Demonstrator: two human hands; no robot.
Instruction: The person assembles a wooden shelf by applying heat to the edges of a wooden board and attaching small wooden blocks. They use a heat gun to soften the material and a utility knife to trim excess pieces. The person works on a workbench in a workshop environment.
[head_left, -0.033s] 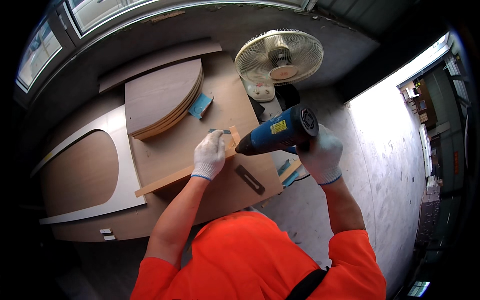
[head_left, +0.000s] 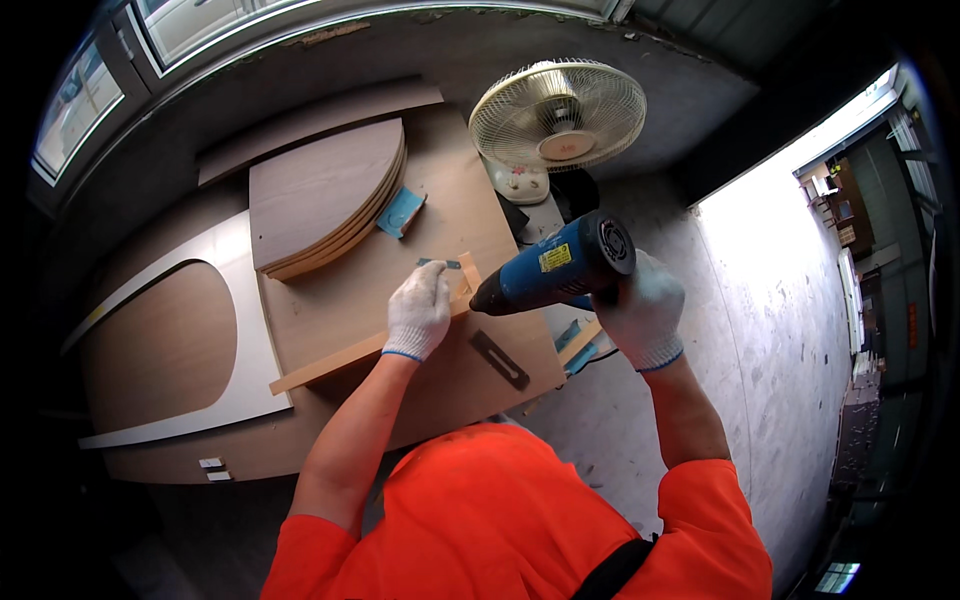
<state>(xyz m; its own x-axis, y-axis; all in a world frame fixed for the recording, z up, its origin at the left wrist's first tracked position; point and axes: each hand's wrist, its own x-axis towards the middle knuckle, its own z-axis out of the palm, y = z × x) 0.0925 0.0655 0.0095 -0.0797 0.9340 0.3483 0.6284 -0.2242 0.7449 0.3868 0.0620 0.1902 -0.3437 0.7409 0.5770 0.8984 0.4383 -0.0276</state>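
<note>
My right hand (head_left: 640, 310), in a white knit glove, is closed round the handle of a blue heat gun (head_left: 540, 268). Its dark tapered nozzle points left and touches or nearly touches the light wooden strip (head_left: 335, 362); I cannot tell which. My gloved left hand (head_left: 418, 312) is closed on this strip, its fingers partly hidden from view. The strip runs from lower left, under the hand, to a bent-up end beside the nozzle. A small dark flat piece (head_left: 438, 264) lies by my left fingertips. A dark slotted plate (head_left: 499, 359) rests on the table below the nozzle.
A stack of curved wooden panels (head_left: 330, 190) lies farther back, with blue sandpaper-like sheet (head_left: 401, 212) beside it. At left is a white-faced panel with a large cut-out (head_left: 255, 310). A fan (head_left: 558, 115) stands beyond the table (head_left: 450, 170). Concrete floor (head_left: 740, 400) spreads right.
</note>
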